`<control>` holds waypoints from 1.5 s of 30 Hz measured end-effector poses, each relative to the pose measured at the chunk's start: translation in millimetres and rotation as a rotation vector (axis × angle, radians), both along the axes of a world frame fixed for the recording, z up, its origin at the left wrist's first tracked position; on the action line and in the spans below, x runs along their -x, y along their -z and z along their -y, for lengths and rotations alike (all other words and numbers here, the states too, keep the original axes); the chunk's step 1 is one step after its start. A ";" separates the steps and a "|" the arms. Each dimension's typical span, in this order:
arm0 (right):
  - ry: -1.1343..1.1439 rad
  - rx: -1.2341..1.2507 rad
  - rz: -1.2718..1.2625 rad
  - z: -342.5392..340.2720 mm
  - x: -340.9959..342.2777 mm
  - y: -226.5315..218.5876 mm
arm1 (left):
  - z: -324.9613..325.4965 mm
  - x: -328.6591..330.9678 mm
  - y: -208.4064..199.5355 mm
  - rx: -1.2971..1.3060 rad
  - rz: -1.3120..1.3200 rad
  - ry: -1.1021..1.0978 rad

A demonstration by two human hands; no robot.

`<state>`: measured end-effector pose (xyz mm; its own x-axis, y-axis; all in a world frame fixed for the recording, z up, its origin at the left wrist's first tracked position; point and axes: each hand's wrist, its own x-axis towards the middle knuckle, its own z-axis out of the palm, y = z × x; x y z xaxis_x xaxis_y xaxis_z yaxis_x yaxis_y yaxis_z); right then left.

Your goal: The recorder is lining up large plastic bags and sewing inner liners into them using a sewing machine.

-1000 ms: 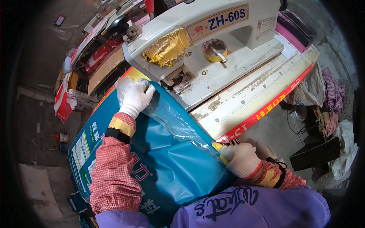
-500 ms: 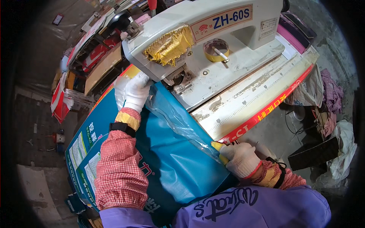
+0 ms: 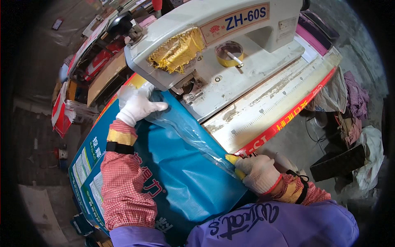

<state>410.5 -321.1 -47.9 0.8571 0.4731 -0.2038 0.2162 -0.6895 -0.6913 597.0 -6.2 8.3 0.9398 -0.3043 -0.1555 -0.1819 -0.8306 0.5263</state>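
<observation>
A teal printed woven bag (image 3: 185, 164) lies below the sewing machine (image 3: 234, 37), with a clear plastic liner (image 3: 185, 127) along its upper edge. My left hand (image 3: 138, 105), in a white glove, rests on the liner near the machine's needle end. Its thumb sticks out to the right, away from the fingers, whose tips are partly hidden by the liner. At the bag's right corner, my right hand (image 3: 259, 173), gloved with yellow fingertips, pinches the bag's edge beside the machine table.
The machine's white table (image 3: 263, 115) has a red printed front strip. A yellow tape roll (image 3: 229, 54) with a white stick in it stands on the machine bed. To the right are a black block (image 3: 337, 162) and plastic bags (image 3: 368, 160). Cardboard (image 3: 106, 78) leans at the left.
My left hand has shifted slightly left and down, and its thumb has spread away from the fingers. My right hand keeps its hold on the bag corner. The whole view has shifted a little.
</observation>
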 end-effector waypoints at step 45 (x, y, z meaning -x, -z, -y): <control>-0.106 0.273 0.165 -16.4 0.7 -13.5 | -13.6 -29.2 61.1 -0.726 0.705 0.315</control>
<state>409.8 -304.7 -34.4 0.8383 0.5080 -0.1979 0.3899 -0.8123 -0.4337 626.2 7.4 -52.7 0.7832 -0.6031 0.1514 -0.5149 -0.7655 -0.3860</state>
